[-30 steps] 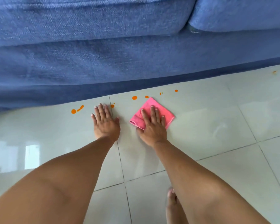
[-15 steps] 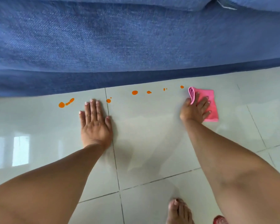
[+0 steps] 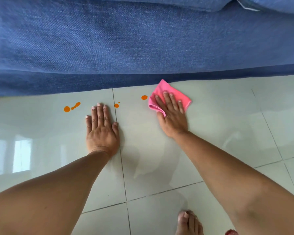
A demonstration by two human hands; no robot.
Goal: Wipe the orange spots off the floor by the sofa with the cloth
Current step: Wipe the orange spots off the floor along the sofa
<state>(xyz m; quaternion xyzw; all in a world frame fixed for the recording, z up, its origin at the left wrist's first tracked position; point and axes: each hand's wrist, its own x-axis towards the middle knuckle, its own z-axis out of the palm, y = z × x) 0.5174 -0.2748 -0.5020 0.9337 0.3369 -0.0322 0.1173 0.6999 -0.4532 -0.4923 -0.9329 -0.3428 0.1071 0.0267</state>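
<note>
No writing or label can be read anywhere, only a small white tag too far off to make out at the upper right of the frame. The blue woven-fabric sofa [image 3: 143, 39] fills the upper half, its coarse twill weave plain to see, its darker base band meeting the floor. Below it lies the glossy pale grey tiled floor [image 3: 219, 133], square tiles split by thin dark grout lines, mirroring window light at the left. My left hand [image 3: 101, 131] lies flat on the tile at centre, fingers straight and together, holding nothing. My right hand [image 3: 172, 116] presses palm-down, its grip spread wide over the soft pink folded microfibre cloth [image 3: 161, 89], right of centre, whose far corner touches the sofa base. My bare foot [image 3: 188, 223] shows at the bottom edge. Round orange spots [image 3: 66, 109] dot the tile left of centre; another orange spot [image 3: 144, 97] sits just beside the cloth's left edge.
</note>
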